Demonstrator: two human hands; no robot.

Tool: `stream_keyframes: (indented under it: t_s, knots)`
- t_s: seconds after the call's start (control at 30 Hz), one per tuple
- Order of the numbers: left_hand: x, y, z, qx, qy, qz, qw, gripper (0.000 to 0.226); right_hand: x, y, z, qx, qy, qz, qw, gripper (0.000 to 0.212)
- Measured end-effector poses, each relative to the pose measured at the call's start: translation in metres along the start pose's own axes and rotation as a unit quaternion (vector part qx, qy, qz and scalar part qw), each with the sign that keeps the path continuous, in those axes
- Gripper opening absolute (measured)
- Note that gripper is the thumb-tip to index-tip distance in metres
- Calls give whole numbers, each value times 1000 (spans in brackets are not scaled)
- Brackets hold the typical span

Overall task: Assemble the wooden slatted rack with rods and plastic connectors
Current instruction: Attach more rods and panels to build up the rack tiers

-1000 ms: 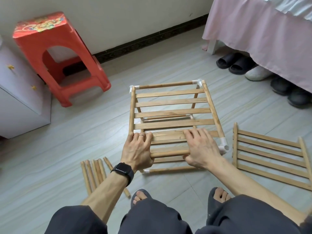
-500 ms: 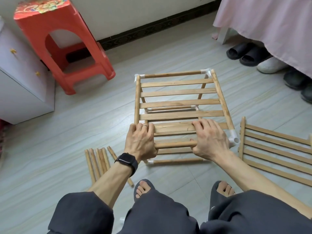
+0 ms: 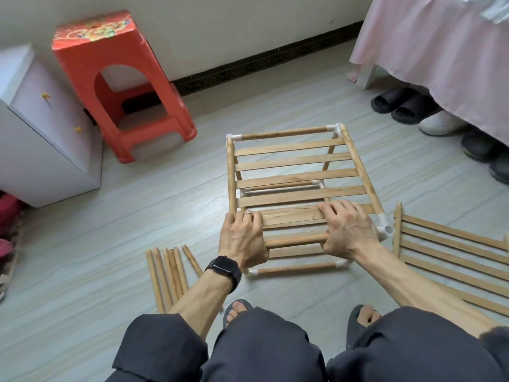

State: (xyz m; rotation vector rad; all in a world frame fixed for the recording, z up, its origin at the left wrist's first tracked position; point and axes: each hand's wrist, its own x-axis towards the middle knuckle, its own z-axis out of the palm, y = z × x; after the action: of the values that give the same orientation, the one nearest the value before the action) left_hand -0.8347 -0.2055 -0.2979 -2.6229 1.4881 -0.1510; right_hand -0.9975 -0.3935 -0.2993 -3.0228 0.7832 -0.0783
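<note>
The partly built wooden rack (image 3: 297, 176) stands on the floor in front of me, a slatted shelf on top and rods joined by white plastic connectors. A connector (image 3: 385, 230) at the near right corner has an open socket facing up. My left hand (image 3: 242, 238) grips the left end of the near top rod (image 3: 293, 241), fingers over the nearest slat. On the rod's right end sits my right hand (image 3: 348, 230), gripping the same way. Several loose rods (image 3: 168, 274) lie on the floor to the left. A second slatted panel (image 3: 451, 255) lies flat on the right.
A red plastic stool (image 3: 121, 86) and a white cabinet (image 3: 41, 133) stand at the back left by the wall. A bed with a pink skirt (image 3: 440, 51) is at the back right, with several slippers (image 3: 407, 108) under it. My knees and sandalled feet are at the bottom.
Both hands stay clamped on the near rod and slat. The view has shifted a little; the rack itself looks unmoved.
</note>
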Motion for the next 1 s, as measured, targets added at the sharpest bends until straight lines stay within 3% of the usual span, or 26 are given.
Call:
stream_keyframes:
  t_s: [0.17,0.27,0.4,0.47,0.53,0.63,0.7,0.77,0.87,0.97,1.0]
  knots:
    - [-4,16,-13,-42,-51,-13,998,50,14,30,-1,-34,-2,-52,998,68]
    - [-8,20,-22,-126,-71,71,987,72,23,61,-3,-88,-37,-43,995,82]
    - [9,4,-46,-246,-4,116,962,53,37,96,-22,-154,-90,71,982,88]
    - [31,-15,-52,-259,45,59,963,48,45,101,-37,-181,-120,116,969,89]
    - [59,-40,-49,-291,61,-65,953,50,50,92,-54,-174,-156,144,961,85]
    - [91,-76,-33,-369,15,-255,894,62,51,54,-72,-92,-126,146,977,63]
    - [101,-88,-18,-417,-64,-307,853,68,45,10,-73,39,-64,109,991,54]
    - [102,-86,-10,-437,-133,-295,839,63,35,-34,-64,131,-57,32,989,67]
    - [97,-76,-1,-449,-131,-264,844,55,32,-59,-29,133,-109,-50,984,77]
    - [83,-68,2,-438,-125,-242,857,55,31,-47,-8,89,-67,-112,987,58]
    - [78,-66,1,-463,-136,-232,844,56,28,-40,-3,77,-51,-129,987,52]
